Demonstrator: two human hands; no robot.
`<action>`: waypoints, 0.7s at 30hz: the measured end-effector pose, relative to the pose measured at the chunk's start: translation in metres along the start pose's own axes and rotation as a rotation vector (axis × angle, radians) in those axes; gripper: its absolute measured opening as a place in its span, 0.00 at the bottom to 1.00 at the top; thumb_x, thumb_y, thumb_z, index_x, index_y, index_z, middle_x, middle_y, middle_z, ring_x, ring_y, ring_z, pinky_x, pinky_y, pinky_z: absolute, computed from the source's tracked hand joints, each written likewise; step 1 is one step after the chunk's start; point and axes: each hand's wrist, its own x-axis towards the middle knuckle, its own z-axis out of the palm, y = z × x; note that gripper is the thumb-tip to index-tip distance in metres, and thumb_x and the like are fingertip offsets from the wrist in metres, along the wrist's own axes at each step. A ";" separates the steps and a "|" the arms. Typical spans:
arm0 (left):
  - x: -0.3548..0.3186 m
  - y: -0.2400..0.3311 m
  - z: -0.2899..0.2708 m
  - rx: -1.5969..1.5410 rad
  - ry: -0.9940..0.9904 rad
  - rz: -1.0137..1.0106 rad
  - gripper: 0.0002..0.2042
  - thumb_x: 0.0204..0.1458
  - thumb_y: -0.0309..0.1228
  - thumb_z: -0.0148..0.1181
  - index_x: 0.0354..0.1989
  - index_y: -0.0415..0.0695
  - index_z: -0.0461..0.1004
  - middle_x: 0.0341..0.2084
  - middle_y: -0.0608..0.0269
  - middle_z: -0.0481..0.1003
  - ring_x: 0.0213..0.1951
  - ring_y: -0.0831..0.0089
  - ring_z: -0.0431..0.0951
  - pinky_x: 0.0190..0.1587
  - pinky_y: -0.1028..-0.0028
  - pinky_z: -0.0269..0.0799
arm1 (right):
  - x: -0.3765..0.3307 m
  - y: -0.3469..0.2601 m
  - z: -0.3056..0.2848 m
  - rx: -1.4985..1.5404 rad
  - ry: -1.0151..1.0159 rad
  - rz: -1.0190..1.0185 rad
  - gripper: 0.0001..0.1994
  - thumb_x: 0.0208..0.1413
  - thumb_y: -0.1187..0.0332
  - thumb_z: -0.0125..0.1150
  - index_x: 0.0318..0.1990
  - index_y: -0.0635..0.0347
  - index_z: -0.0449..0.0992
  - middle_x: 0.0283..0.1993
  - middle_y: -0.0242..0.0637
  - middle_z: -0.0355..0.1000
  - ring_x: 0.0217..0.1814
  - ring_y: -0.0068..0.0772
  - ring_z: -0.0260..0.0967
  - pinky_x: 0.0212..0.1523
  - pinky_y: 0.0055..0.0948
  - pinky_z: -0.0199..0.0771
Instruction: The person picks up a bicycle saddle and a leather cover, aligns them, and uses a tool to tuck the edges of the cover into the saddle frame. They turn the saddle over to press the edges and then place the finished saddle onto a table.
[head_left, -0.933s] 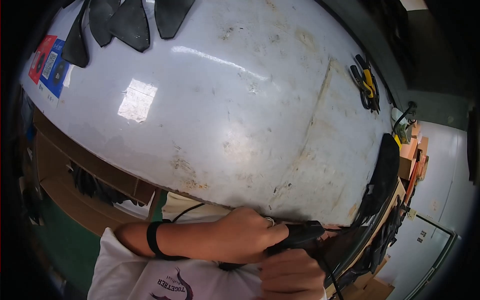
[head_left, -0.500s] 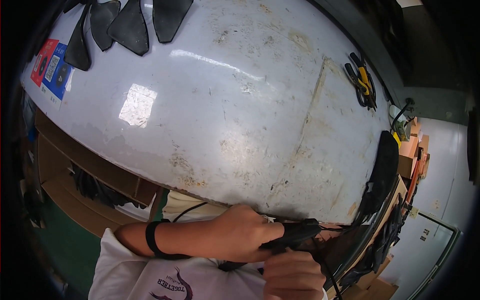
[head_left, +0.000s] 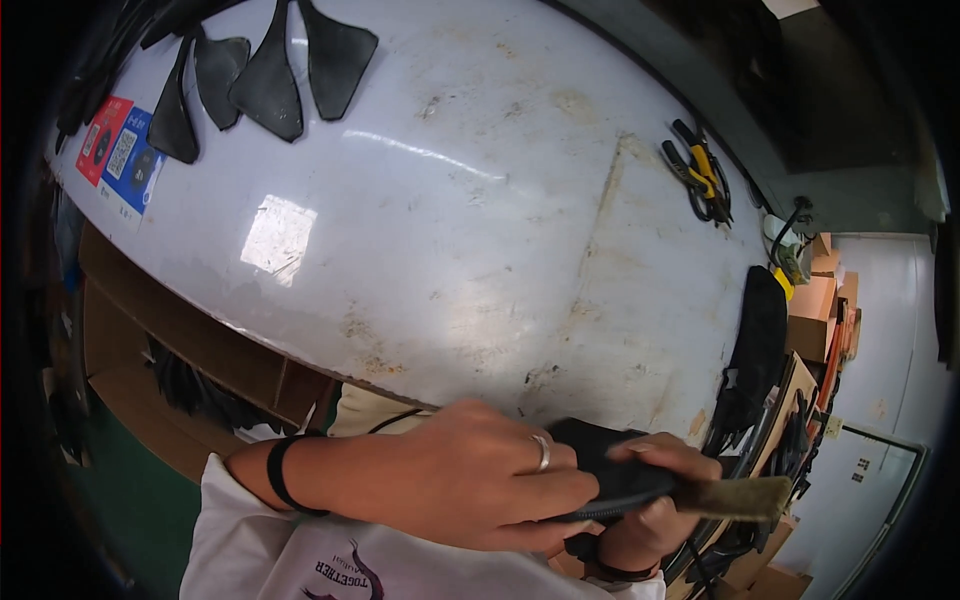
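Note:
At the table's near edge, my left hand (head_left: 480, 470) is closed on a black flat piece (head_left: 605, 455) with a rounded end and a fine toothed edge like a zip. Its exact kind is not clear. My right hand (head_left: 665, 490) meets the piece's right end, its fingers closed around a flat olive-brown strip (head_left: 740, 498) that sticks out to the right. Motion blurs the strip, and the fingers hide where it begins. Both hands are close together in front of my body.
Several black wedge-shaped pieces (head_left: 270, 95) lie at the table's far left beside a red and blue printed sheet (head_left: 125, 150). Yellow-and-black pliers (head_left: 703, 175) rest at the far right. A long black item (head_left: 752, 345) lies along the right edge. Cardboard boxes (head_left: 180, 350) stand below left.
My left hand has shifted slightly and shows more of its back. The black piece now lies broader in view. My right hand has moved up and right, and the olive-brown strip has come into sight.

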 end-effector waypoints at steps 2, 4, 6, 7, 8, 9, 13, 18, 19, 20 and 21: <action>0.002 -0.003 -0.003 0.116 0.023 0.020 0.16 0.54 0.38 0.71 0.47 0.44 0.79 0.25 0.65 0.74 0.21 0.68 0.75 0.21 0.69 0.71 | 0.001 0.010 -0.006 0.127 -0.016 0.120 0.27 0.50 0.61 0.77 0.49 0.78 0.79 0.42 0.66 0.79 0.40 0.53 0.83 0.44 0.41 0.84; -0.005 -0.006 0.004 0.085 0.035 -0.057 0.19 0.55 0.40 0.71 0.50 0.43 0.78 0.26 0.63 0.75 0.22 0.66 0.76 0.22 0.68 0.71 | -0.003 0.008 -0.004 0.301 0.041 0.204 0.24 0.50 0.65 0.76 0.48 0.77 0.80 0.41 0.63 0.80 0.39 0.52 0.83 0.42 0.39 0.84; -0.018 0.005 0.000 0.037 -0.204 -0.326 0.26 0.56 0.44 0.70 0.56 0.38 0.74 0.33 0.56 0.79 0.24 0.60 0.80 0.24 0.67 0.75 | -0.010 0.009 -0.003 0.583 0.138 0.334 0.21 0.46 0.73 0.79 0.48 0.74 0.82 0.39 0.58 0.81 0.36 0.45 0.83 0.36 0.33 0.84; -0.024 0.009 0.007 0.037 -0.223 -0.323 0.26 0.56 0.44 0.70 0.56 0.38 0.74 0.33 0.56 0.79 0.24 0.60 0.80 0.24 0.67 0.75 | -0.012 0.013 -0.006 0.590 0.155 0.326 0.21 0.46 0.73 0.79 0.48 0.74 0.82 0.39 0.58 0.81 0.36 0.45 0.83 0.36 0.33 0.84; -0.032 0.013 0.015 0.088 -0.228 -0.375 0.26 0.55 0.43 0.70 0.57 0.40 0.72 0.28 0.57 0.78 0.23 0.60 0.80 0.22 0.66 0.74 | -0.013 0.020 -0.010 0.490 0.046 0.259 0.24 0.43 0.72 0.82 0.49 0.73 0.82 0.41 0.57 0.81 0.37 0.43 0.83 0.37 0.32 0.83; -0.034 0.017 0.022 0.138 -0.234 -0.428 0.27 0.54 0.41 0.70 0.59 0.42 0.70 0.22 0.58 0.78 0.21 0.60 0.80 0.21 0.65 0.72 | -0.013 0.022 -0.016 0.389 -0.061 0.194 0.27 0.41 0.71 0.85 0.50 0.72 0.81 0.42 0.57 0.81 0.38 0.40 0.83 0.38 0.30 0.83; -0.023 0.027 0.040 0.413 -0.188 -0.251 0.30 0.55 0.42 0.69 0.55 0.27 0.70 0.16 0.60 0.74 0.13 0.68 0.75 0.13 0.69 0.65 | -0.012 0.003 -0.011 0.031 0.035 0.152 0.26 0.36 0.67 0.88 0.43 0.64 0.80 0.38 0.43 0.79 0.36 0.34 0.79 0.38 0.29 0.79; 0.006 0.041 0.040 0.463 -0.375 -0.243 0.29 0.56 0.38 0.65 0.54 0.20 0.69 0.15 0.58 0.73 0.12 0.70 0.73 0.12 0.70 0.65 | -0.016 -0.010 -0.015 -0.487 -0.001 0.057 0.29 0.32 0.62 0.89 0.43 0.62 0.80 0.38 0.40 0.77 0.39 0.36 0.78 0.39 0.29 0.78; 0.012 0.042 0.040 0.443 -0.448 -0.253 0.27 0.57 0.35 0.63 0.54 0.19 0.68 0.15 0.55 0.74 0.12 0.69 0.74 0.12 0.69 0.67 | -0.013 -0.013 -0.017 -0.485 -0.003 0.053 0.29 0.32 0.62 0.89 0.43 0.62 0.80 0.38 0.40 0.77 0.39 0.36 0.78 0.39 0.29 0.78; 0.019 0.040 0.040 0.441 -0.448 -0.251 0.27 0.57 0.35 0.63 0.54 0.19 0.68 0.15 0.55 0.74 0.12 0.69 0.74 0.12 0.69 0.67 | -0.009 -0.016 -0.019 -0.587 -0.043 -0.049 0.30 0.32 0.62 0.89 0.44 0.62 0.80 0.40 0.41 0.77 0.41 0.38 0.78 0.41 0.30 0.79; 0.026 0.038 0.041 0.405 -0.536 -0.235 0.26 0.55 0.31 0.61 0.55 0.18 0.67 0.15 0.53 0.74 0.12 0.66 0.76 0.13 0.68 0.69 | -0.007 -0.020 -0.022 -0.687 -0.085 -0.151 0.30 0.32 0.62 0.88 0.45 0.61 0.80 0.42 0.42 0.77 0.44 0.39 0.79 0.43 0.31 0.80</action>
